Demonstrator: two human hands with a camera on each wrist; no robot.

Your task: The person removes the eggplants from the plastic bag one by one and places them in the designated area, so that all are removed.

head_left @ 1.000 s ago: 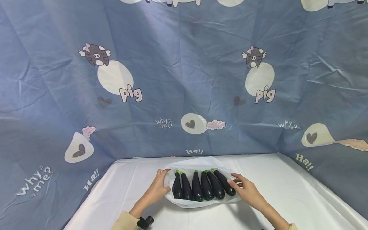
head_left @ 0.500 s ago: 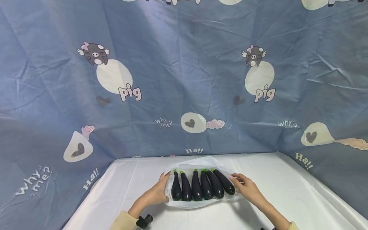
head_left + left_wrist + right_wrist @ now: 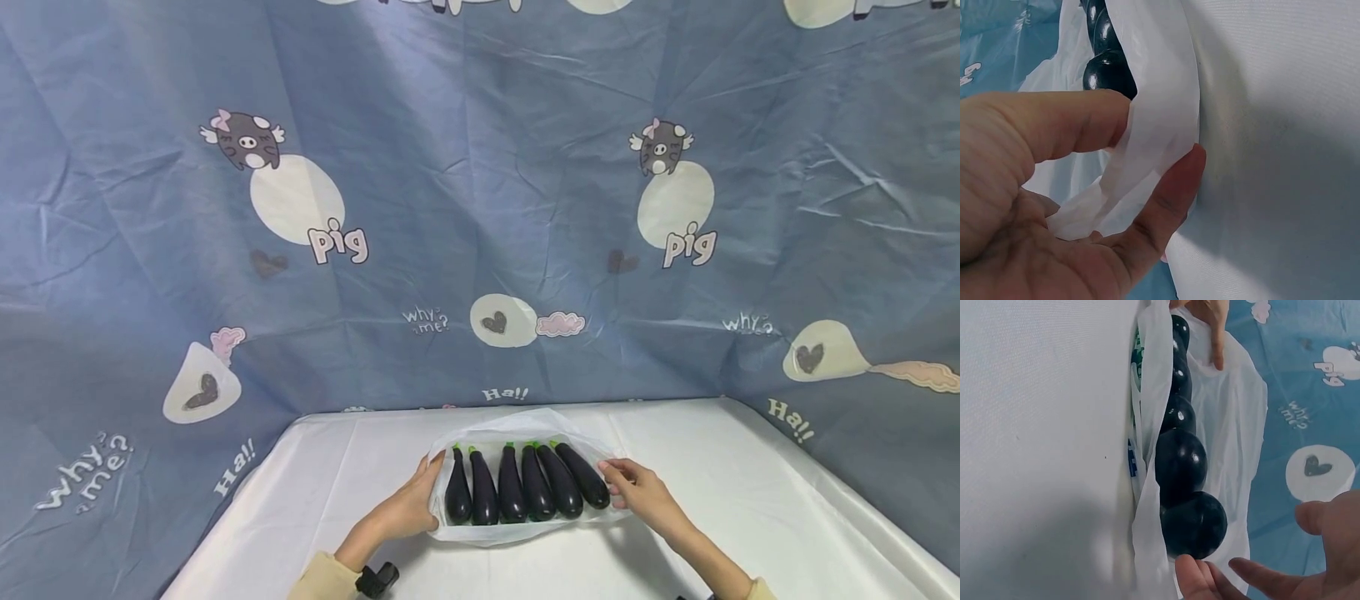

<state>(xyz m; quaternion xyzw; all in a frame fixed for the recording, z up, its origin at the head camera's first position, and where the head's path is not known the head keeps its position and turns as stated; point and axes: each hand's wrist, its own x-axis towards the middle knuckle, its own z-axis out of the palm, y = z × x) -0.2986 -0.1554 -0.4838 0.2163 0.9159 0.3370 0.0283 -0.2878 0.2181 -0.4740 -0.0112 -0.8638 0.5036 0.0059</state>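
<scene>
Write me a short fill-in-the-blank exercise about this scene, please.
1. Counted in the head view, the eggplants number ____.
2. Their stem tips are coloured ____.
3. The left hand holds the side of the white plastic ____.
4. The main colour of the backdrop is ____.

Missing words: six; green; bag; blue.

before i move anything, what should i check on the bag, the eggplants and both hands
1. Mouth of the bag open: ok, it gapes upward.
2. Eggplants all inside: ok for the six in view, lying side by side.
3. Left hand holding the bag: ok, it pinches the edge between thumb and fingers.
4. Right hand pinching the bag: not ok, its thumb stands apart from its fingers, beside the end eggplant.
5. Bag's underside flat on the table: cannot tell, it is hidden.
</scene>
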